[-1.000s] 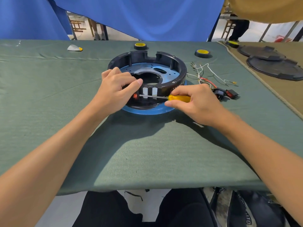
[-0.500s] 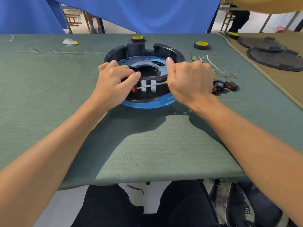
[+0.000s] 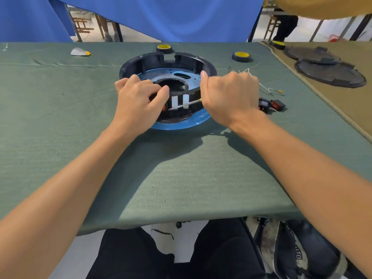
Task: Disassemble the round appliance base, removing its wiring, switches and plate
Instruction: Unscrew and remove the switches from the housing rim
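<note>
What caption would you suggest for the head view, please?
Right hand holds a screwdriver to the round base's near wall; left hand grips that wall.

Bright even light, soft shadows (toward viewer), wide-angle edge distortion

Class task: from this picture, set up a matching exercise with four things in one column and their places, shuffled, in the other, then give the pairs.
Things
1. screwdriver
2. loose switches
3. black round lids
4. left hand

Places
A. on the tan cloth, far right
B. gripped in the right hand
C. on the near-left rim of the round base
D. on the green cloth, right of the base

Pairs: 1-B, 2-D, 3-A, 4-C
</note>
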Demonstrator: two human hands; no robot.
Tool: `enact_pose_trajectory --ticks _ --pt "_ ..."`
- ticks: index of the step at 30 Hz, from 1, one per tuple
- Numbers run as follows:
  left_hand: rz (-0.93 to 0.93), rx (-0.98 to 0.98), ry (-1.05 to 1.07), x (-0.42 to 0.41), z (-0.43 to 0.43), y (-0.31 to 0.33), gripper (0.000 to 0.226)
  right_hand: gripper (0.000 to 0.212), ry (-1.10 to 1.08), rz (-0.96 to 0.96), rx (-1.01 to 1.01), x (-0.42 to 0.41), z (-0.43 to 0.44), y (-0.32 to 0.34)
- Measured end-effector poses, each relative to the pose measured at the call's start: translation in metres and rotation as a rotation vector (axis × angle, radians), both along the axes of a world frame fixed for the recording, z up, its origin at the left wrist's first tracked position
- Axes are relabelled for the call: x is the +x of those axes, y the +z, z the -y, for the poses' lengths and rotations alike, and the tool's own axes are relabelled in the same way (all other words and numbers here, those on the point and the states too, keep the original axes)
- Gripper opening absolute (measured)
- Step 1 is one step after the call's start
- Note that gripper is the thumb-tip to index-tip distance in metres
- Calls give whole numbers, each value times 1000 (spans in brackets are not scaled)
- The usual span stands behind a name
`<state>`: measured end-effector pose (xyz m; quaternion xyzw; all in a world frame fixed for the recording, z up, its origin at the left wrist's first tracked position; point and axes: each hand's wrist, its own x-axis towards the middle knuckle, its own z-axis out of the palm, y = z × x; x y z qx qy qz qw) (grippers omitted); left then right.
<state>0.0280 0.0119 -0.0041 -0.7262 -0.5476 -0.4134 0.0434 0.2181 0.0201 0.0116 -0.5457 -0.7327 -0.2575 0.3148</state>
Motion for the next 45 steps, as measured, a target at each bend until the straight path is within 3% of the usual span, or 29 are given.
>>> enact_pose_trajectory --ticks 6,17,23,28,32,42,45 --pt "13 25 -1 0 -2 -3 47 61 -32 -134 -67 -4 3 -24" --pt "19 47 -15 -1 -1 -4 48 57 -33 -271 25 -1 9 -28" --pt "31 37 -28 -1 1 -3 46 54 4 -248 48 -5 7 -28" --pt "47 69 -20 1 1 -3 46 60 65 -217 -109 -1 -5 -29" --pt "44 101 2 1 1 -5 45 59 168 -329 -235 -1 -12 -27" --pt "20 82 28 1 1 -5 46 62 46 -179 -105 6 4 -23" --pt "-12 47 -5 -3 0 -3 48 65 78 -233 -210 0 13 -21"
